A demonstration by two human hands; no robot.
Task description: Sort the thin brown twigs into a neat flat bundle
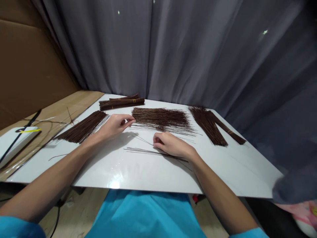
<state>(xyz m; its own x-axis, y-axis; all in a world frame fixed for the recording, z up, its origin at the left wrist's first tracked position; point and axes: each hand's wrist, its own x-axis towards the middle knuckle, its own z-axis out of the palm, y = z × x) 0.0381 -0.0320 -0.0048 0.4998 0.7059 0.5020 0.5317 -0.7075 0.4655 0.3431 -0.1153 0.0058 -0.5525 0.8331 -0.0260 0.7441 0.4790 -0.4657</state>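
Observation:
A loose pile of thin dark brown sticks (160,117) lies across the middle of the white table. My left hand (116,125) is at the pile's left end, thumb and forefinger pinched together; anything between them is too small to make out. In front of the pile, my right hand (172,144) is closed, with a couple of thin brown sticks (142,138) running out from its fingertips to the left. Beneath that hand a small row of sticks (146,151) lies on the table, its right part partly covered by the hand.
Another stick pile (83,127) spreads at the left beside my forearm. Tied bundles (121,103) rest at the back, and more bundles (210,127) fan out at the right. A white box (17,142) sits on cardboard (66,109) at the far left. A grey curtain (173,49) hangs behind.

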